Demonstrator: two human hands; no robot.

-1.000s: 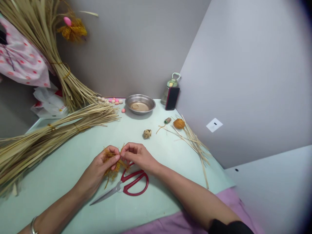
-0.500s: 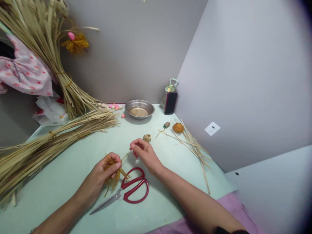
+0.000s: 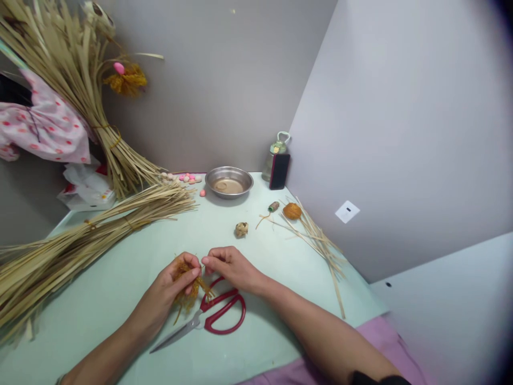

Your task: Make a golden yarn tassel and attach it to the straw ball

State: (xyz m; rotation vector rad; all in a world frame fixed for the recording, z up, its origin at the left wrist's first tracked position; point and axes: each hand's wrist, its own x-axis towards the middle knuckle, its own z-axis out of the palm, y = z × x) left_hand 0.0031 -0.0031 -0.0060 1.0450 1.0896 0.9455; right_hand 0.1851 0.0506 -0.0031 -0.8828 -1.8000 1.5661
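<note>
My left hand [image 3: 182, 278] is closed around a bunch of golden-brown yarn [image 3: 190, 297], whose crinkled ends stick out below and to the right of the fingers. Close beside it, my right hand [image 3: 228, 267] is closed, with thumb and index finger pinching a thin strand of the yarn at the left fingertips. Red-handled scissors [image 3: 224, 315] lie on the table just under and in front of both hands, their blades pointing left toward me. Beyond the right hand sits a small speckled, egg-like object [image 3: 241, 230].
Bundles of dry straw [image 3: 120, 224] cover the table's left side. A metal bowl [image 3: 229, 194] with liquid, small pink and white pieces [image 3: 186, 178], a bottle [image 3: 267, 167] and a phone [image 3: 279, 171] stand at the back. A brown yarn ball [image 3: 292, 211] and loose straw [image 3: 320, 240] lie right.
My right hand has come down and left, from above the scissors to the left fingertips, uncovering the egg-like object. The left hand keeps its hold on the yarn almost unmoved.
</note>
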